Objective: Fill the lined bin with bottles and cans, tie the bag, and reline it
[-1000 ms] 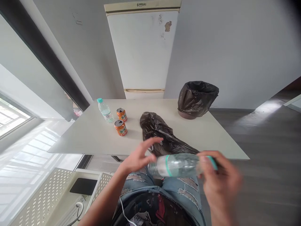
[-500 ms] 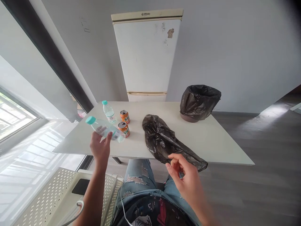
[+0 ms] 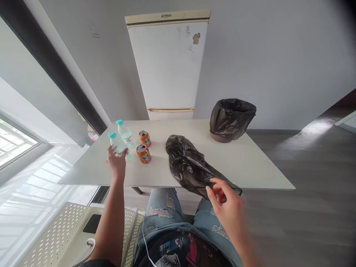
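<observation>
My left hand [image 3: 116, 161] is wrapped round a clear plastic bottle [image 3: 116, 142] with a turquoise cap, which stands nearly upright at the table's left side. Just behind it stands a second clear bottle [image 3: 125, 134] of the same sort. To the right are two orange drink cans, a nearer one [image 3: 144, 154] and a farther one [image 3: 145, 138], both upright. My right hand [image 3: 224, 198] hovers above the front edge of a crumpled black plastic bag [image 3: 191, 167], fingers curled and apart, with nothing seen in them.
The white table [image 3: 155, 174] spans the view. At its back right stands a bin lined with a black bag [image 3: 232, 118]. Behind the table is a white fridge [image 3: 169, 66]. A cream perforated surface [image 3: 58, 235] with a dark phone-like slab [image 3: 92, 223] lies lower left.
My left hand has turned the bottle from lying tilted in the air to nearly upright on the table, farther back. My right hand has shifted slightly right.
</observation>
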Action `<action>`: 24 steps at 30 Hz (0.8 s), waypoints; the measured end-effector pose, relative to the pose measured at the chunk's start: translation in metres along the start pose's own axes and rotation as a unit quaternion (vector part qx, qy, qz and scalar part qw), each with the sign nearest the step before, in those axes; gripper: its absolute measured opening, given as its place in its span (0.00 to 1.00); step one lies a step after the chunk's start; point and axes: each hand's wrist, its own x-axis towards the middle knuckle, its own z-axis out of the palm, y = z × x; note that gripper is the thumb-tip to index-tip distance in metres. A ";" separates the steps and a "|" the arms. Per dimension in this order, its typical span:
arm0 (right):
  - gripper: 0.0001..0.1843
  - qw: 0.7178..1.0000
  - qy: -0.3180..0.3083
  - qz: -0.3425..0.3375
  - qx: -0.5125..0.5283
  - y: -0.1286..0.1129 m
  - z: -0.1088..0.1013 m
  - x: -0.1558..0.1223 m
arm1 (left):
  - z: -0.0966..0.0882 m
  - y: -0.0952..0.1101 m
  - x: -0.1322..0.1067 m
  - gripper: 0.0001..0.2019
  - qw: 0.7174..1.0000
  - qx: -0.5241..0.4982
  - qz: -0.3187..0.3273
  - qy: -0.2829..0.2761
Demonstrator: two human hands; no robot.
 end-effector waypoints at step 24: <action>0.26 0.855 0.036 0.337 0.392 0.006 -0.018 0.024 | 0.028 0.106 -0.254 0.08 0.865 0.003 0.258 -0.430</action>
